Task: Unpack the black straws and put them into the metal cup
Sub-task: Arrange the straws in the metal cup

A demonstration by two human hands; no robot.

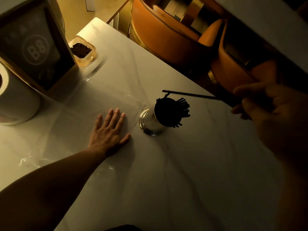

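- On the desk [166,172], the metal cup [154,121] stands upright, already packed with black straws [173,112]
- Left hand [109,130] lies flat and spread on the clear wrapper [80,114], which looks emptied
- Right hand [260,104] pinches one last straw [191,94], its tip just above the cup's mouth
- Judged nearly done: only this straw is left to drop in

White marble-look table [166,172]. Far left corner: amber glass ashtray [82,51] with dark grounds inside, beside gold-framed dark sign [35,50] marked "B8". White cylindrical container [16,100] at left edge. Orange leather chairs [168,37] beyond table.
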